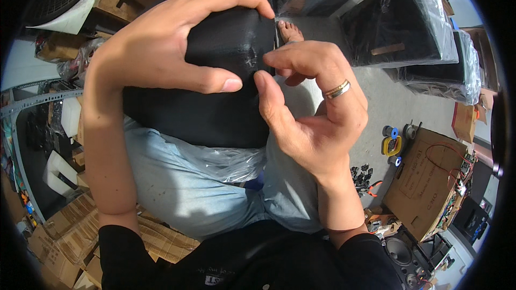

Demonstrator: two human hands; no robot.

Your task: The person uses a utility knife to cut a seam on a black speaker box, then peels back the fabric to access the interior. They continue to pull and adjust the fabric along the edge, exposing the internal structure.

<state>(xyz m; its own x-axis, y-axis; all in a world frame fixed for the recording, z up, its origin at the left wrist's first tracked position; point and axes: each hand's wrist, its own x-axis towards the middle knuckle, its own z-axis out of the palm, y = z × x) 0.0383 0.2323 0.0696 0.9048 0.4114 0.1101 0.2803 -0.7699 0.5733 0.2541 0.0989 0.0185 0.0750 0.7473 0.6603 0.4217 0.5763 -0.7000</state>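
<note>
though partly hidden, black box (226, 110)

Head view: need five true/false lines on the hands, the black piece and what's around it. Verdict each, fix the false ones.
1. The left hand lies against the black box-shaped piece, thumb spread from the fingers. True.
2. The metal ring is on the left hand. False: it is on the right hand.
3. Clear plastic film shows on the lap, over the light-blue jeans. True.
4. The foot on the grey floor is covered. False: it is bare.
5. A round speaker cone shows at the lower left. False: it is at the lower right.
</note>
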